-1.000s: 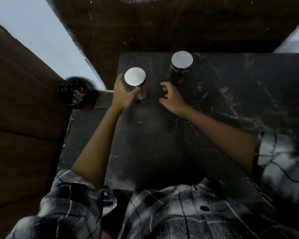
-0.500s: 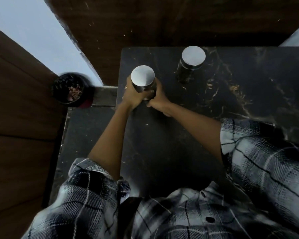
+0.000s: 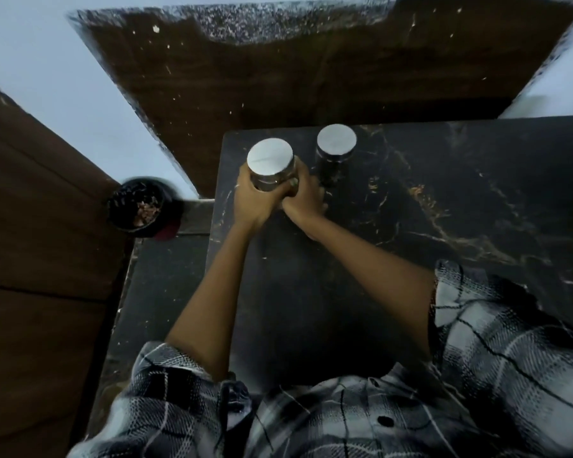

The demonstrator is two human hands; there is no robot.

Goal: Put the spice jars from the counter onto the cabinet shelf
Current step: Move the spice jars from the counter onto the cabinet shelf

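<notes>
While both hands' fingers clamp one unlabelled spice jar (image 3: 270, 165), another (image 3: 335, 150) stands beside.

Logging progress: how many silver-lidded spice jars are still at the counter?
2. One clear glass jar with a round silver lid is gripped by the left hand and right hand; one dark silver-lidded jar stands right of it on the black marble counter. Others may be out of view.
</notes>
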